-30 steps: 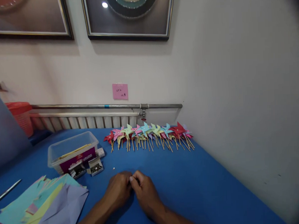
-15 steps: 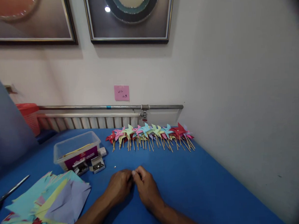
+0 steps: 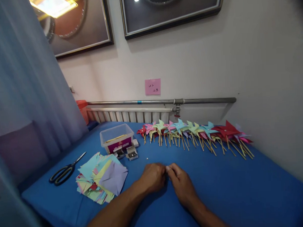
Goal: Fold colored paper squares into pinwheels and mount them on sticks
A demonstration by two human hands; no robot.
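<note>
While both hands' fingers (image 3: 166, 168) pinch together, contents seemingly tiny.

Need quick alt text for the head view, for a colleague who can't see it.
Left hand and right hand meet fingertip to fingertip on a blue table; anything pinched between them is too small to see. Behind lie a row of pinwheels; left, paper squares, scissors, a plastic box.

Left hand (image 3: 153, 177) and right hand (image 3: 181, 183) rest low on the blue table (image 3: 219, 194), knuckles up, fingertips meeting at the middle. Both are curled inward, pinching at the same spot; whatever sits between the fingertips is too small to make out. Forearms run in from the near edge, converging toward the joined fingertips.
</note>
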